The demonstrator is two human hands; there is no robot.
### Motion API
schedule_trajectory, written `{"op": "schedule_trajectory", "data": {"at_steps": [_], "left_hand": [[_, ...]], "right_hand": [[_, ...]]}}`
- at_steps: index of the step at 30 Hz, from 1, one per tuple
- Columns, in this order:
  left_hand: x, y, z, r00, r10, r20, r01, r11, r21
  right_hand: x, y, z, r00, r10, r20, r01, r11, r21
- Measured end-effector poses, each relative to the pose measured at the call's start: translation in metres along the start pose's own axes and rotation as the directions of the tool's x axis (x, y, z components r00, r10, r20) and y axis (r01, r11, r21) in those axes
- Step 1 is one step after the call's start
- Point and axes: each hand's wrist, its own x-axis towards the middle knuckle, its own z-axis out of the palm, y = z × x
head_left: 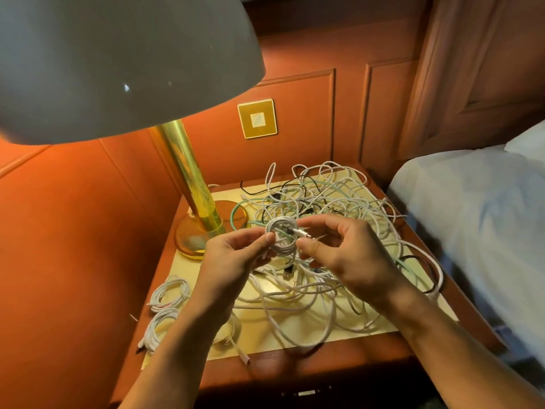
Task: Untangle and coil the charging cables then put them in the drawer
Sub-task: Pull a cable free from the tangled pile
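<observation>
L hand (233, 255): pinches white coil (280, 242) at its 9 o'clock edge.
R hand (345, 255): thumb + fingers pinch plug end (306, 231) at coil's 3 o'clock.
Coil: betw. both hands, above tangle (339, 199).
Tangle: covers nightstand (324, 367) top, centre to 1 o'clock.
Wound bundles (169, 293): 8 o'clock corner, beside L forearm.

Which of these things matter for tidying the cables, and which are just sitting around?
Part of the job: small white coil held by left hand and right hand; tangled cables on the nightstand; finished coils at its left edge.
Just lying about: lamp, wall plate, bed.
</observation>
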Motion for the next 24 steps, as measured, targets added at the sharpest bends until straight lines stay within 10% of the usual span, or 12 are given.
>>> {"op": "schedule_trajectory", "data": {"at_steps": [9, 16, 24], "left_hand": [[-0.029, -0.002, -0.082, 0.971, 0.047, -0.236, 0.006, 0.976, 0.218], [-0.031, -0.020, -0.133, 0.899, 0.017, -0.437, 0.139, 0.936, 0.323], [-0.028, -0.027, -0.140, 0.937, 0.003, -0.350, 0.153, 0.896, 0.417]], "right_hand": [[0.007, -0.008, 0.070, 0.979, -0.050, 0.200, 0.058, 0.998, -0.035], [0.014, -0.001, 0.104, 0.957, -0.069, 0.282, 0.198, 0.866, -0.460], [0.011, -0.009, 0.120, 0.936, -0.012, 0.351, 0.155, 0.911, -0.382]]}}
